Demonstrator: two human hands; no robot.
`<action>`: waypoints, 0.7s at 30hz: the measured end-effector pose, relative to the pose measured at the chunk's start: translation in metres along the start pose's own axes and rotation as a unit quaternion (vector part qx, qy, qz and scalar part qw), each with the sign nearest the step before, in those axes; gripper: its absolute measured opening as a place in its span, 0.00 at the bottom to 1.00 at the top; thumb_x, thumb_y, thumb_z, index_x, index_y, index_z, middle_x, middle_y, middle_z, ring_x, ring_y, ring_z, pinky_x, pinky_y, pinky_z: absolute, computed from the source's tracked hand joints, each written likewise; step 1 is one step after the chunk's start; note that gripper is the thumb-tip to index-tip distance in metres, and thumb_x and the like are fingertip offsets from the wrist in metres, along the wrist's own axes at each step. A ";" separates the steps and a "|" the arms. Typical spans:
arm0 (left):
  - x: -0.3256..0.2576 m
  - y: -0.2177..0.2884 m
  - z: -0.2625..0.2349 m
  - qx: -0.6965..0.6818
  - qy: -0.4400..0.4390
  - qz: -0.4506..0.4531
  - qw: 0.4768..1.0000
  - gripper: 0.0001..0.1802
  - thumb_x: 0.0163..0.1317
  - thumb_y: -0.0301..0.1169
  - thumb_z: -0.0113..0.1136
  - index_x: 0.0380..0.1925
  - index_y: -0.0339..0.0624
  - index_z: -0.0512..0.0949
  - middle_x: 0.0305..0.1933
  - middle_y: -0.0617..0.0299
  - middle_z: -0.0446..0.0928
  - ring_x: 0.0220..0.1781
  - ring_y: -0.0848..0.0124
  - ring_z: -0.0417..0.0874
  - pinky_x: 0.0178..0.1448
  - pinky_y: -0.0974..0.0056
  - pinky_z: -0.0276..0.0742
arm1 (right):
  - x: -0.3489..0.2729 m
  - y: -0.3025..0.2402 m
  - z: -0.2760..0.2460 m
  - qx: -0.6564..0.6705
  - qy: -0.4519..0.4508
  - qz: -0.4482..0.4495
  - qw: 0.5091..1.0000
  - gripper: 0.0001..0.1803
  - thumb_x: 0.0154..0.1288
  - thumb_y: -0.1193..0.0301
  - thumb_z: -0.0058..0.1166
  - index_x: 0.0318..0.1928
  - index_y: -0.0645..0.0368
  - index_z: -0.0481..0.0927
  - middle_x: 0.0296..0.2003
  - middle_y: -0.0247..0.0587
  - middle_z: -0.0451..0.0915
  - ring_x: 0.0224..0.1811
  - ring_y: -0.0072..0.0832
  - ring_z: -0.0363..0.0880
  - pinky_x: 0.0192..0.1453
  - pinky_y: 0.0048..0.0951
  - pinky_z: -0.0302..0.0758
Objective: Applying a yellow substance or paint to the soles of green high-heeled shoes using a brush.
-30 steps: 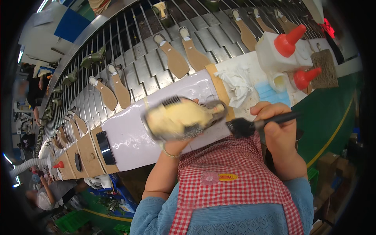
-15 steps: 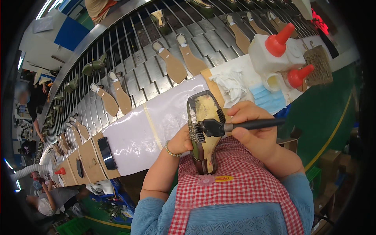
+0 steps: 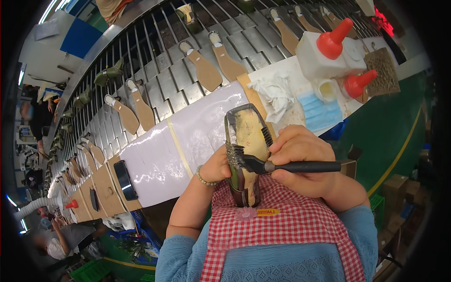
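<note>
Counter (image 3: 178, 155) covered in glossy white sheet, with slatted conveyor (image 3: 155, 70) just behind. On it: black phone (image 3: 125, 180) far left of crumpled white cloth (image 3: 274, 94); blue face mask (image 3: 319, 113), two red-capped white bottles (image 3: 329, 51) right of cloth.

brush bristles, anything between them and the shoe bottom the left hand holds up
Nothing visible does. The brush in the right hand has its bristles right against the yellowish underside of the shoe, which the left hand holds upright from behind.
</note>
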State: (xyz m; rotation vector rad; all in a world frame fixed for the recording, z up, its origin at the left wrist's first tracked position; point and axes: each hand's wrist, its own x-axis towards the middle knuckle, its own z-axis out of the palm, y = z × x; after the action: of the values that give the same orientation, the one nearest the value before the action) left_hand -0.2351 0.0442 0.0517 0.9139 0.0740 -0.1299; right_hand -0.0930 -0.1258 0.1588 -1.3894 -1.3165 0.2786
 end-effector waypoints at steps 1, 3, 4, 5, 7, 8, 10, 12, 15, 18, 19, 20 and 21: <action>-0.001 -0.001 -0.001 -0.002 0.008 -0.010 1.000 0.61 0.35 0.66 0.70 0.63 0.33 0.62 0.61 0.51 0.70 0.63 0.61 0.71 0.65 0.59 0.67 | 0.000 -0.001 0.000 0.000 0.000 0.001 1.000 0.12 0.46 0.75 0.68 0.32 0.60 0.80 0.29 0.39 0.80 0.38 0.37 0.80 0.43 0.32 0.74; -0.001 -0.003 0.000 0.000 0.008 0.004 1.000 0.61 0.36 0.67 0.69 0.63 0.33 0.62 0.61 0.52 0.70 0.63 0.62 0.71 0.65 0.59 0.67 | -0.001 -0.001 -0.002 0.035 -0.033 0.018 0.999 0.10 0.46 0.76 0.67 0.31 0.60 0.80 0.30 0.40 0.80 0.38 0.36 0.80 0.44 0.32 0.74; -0.002 -0.003 0.000 0.002 0.008 0.018 1.000 0.61 0.36 0.68 0.68 0.62 0.33 0.62 0.61 0.52 0.70 0.63 0.62 0.71 0.65 0.59 0.67 | -0.002 -0.001 -0.003 0.035 -0.032 0.019 0.999 0.10 0.46 0.76 0.67 0.31 0.60 0.80 0.30 0.40 0.80 0.38 0.36 0.80 0.44 0.32 0.74; -0.003 -0.004 -0.001 0.002 0.007 0.018 1.000 0.61 0.36 0.68 0.68 0.62 0.33 0.62 0.61 0.52 0.70 0.63 0.62 0.71 0.65 0.59 0.67 | -0.002 -0.003 -0.004 0.049 -0.036 0.039 0.997 0.10 0.47 0.76 0.67 0.31 0.60 0.80 0.30 0.40 0.80 0.39 0.36 0.79 0.44 0.31 0.74; -0.007 -0.007 -0.007 0.042 0.011 0.011 0.999 0.62 0.35 0.70 0.66 0.62 0.33 0.63 0.61 0.54 0.71 0.62 0.64 0.71 0.64 0.59 0.68 | 0.000 -0.002 -0.005 0.063 -0.040 0.059 0.996 0.09 0.47 0.75 0.67 0.30 0.60 0.80 0.30 0.40 0.80 0.39 0.35 0.79 0.44 0.31 0.73; -0.007 -0.009 -0.009 0.042 0.009 0.011 0.999 0.62 0.35 0.70 0.66 0.62 0.33 0.63 0.61 0.54 0.71 0.62 0.64 0.71 0.64 0.59 0.68 | 0.001 0.003 -0.005 0.069 -0.023 0.055 0.996 0.09 0.47 0.76 0.67 0.31 0.60 0.80 0.31 0.41 0.80 0.40 0.35 0.79 0.44 0.31 0.73; -0.008 -0.010 -0.011 0.049 -0.002 0.007 0.999 0.62 0.35 0.70 0.64 0.61 0.32 0.64 0.60 0.55 0.71 0.61 0.65 0.72 0.64 0.60 0.68 | 0.005 0.005 -0.007 0.074 -0.006 0.051 0.996 0.09 0.48 0.76 0.67 0.31 0.61 0.80 0.31 0.41 0.80 0.40 0.35 0.79 0.44 0.31 0.73; -0.006 -0.010 -0.010 0.039 0.014 -0.014 0.999 0.62 0.35 0.69 0.65 0.62 0.32 0.63 0.60 0.56 0.71 0.61 0.66 0.71 0.63 0.60 0.68 | 0.010 0.004 -0.010 0.003 -0.014 0.013 1.000 0.09 0.48 0.76 0.67 0.32 0.61 0.81 0.32 0.42 0.80 0.41 0.35 0.79 0.44 0.31 0.73; -0.006 -0.009 -0.009 0.031 0.010 -0.021 0.999 0.61 0.36 0.69 0.65 0.62 0.32 0.63 0.60 0.56 0.71 0.62 0.66 0.71 0.64 0.60 0.68 | 0.000 0.002 -0.010 0.029 -0.059 0.035 0.997 0.10 0.50 0.71 0.66 0.34 0.58 0.81 0.31 0.37 0.82 0.43 0.36 0.79 0.55 0.41 0.70; -0.005 -0.013 -0.011 0.032 -0.005 0.009 0.999 0.61 0.37 0.69 0.64 0.62 0.33 0.62 0.61 0.55 0.70 0.62 0.66 0.71 0.64 0.60 0.68 | -0.001 -0.003 -0.018 0.066 -0.081 0.064 0.992 0.11 0.50 0.69 0.68 0.33 0.59 0.81 0.30 0.37 0.82 0.44 0.37 0.78 0.56 0.40 0.69; -0.010 -0.016 -0.014 0.011 0.014 0.000 1.000 0.57 0.41 0.64 0.67 0.62 0.33 0.62 0.61 0.55 0.70 0.62 0.66 0.71 0.64 0.60 0.68 | -0.001 -0.005 -0.024 0.080 -0.055 0.089 0.991 0.12 0.50 0.67 0.68 0.32 0.60 0.81 0.30 0.37 0.82 0.44 0.36 0.78 0.55 0.40 0.69; -0.014 -0.020 -0.019 -0.010 0.030 -0.008 0.999 0.53 0.44 0.59 0.70 0.62 0.34 0.63 0.61 0.55 0.70 0.62 0.66 0.71 0.64 0.60 0.68 | -0.001 -0.006 -0.035 0.090 -0.027 0.112 0.989 0.13 0.50 0.65 0.68 0.31 0.61 0.82 0.30 0.38 0.82 0.43 0.36 0.78 0.55 0.39 0.69; -0.018 -0.026 -0.028 -0.052 0.048 -0.047 0.996 0.44 0.50 0.45 0.71 0.62 0.35 0.64 0.61 0.55 0.70 0.60 0.66 0.72 0.63 0.60 0.69 | -0.004 -0.001 -0.046 0.065 0.025 0.100 0.993 0.15 0.51 0.63 0.67 0.32 0.62 0.81 0.30 0.39 0.82 0.43 0.36 0.77 0.54 0.38 0.69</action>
State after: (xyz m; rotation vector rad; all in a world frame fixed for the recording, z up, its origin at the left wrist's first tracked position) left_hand -0.2566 0.0522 0.0163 0.8120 0.2114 -0.1672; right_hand -0.0592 -0.1542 0.1732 -1.4097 -1.0999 0.4548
